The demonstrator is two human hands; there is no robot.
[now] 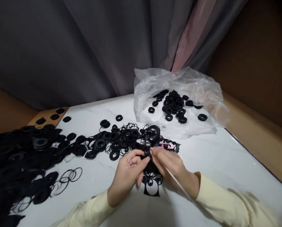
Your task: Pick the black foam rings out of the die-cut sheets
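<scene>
Across white tabletop (226, 164), black rings (113, 136), gray curtain (103, 41) behind

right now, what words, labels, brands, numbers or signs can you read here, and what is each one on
None can be read.
Clear plastic bag: no print can be made out.
Pink item: too small to tell whether it is marked.
Black ring at the fingertips of the left hand: too small and dark to tell.
</scene>
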